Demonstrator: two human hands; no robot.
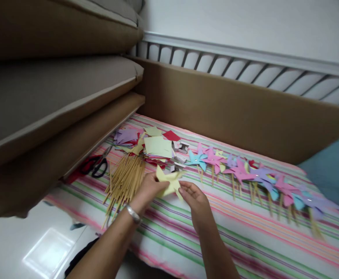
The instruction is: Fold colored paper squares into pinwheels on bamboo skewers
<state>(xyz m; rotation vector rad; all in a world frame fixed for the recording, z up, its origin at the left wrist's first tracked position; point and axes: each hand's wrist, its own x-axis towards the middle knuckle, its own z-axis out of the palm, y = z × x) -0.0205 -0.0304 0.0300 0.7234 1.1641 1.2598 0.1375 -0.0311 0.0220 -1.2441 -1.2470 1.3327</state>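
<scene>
A pale yellow paper pinwheel with cut, folded blades is held between my two hands above the striped cloth. My left hand, with a silver bracelet at the wrist, pinches its left side. On the right side, the thumb and fingers of my right hand grip a blade. A bundle of thin wooden sticks lies just left of my left hand. Behind the pinwheel sits a stack of square paper sheets, pale yellow on top. Small open boxes stand beside the stack, their contents unclear.
Black-handled scissors lie at the left by the stacked cushions. Purple cut papers are piled behind the sticks. A row of pinwheels on sticks runs to the right. A brown board borders the back.
</scene>
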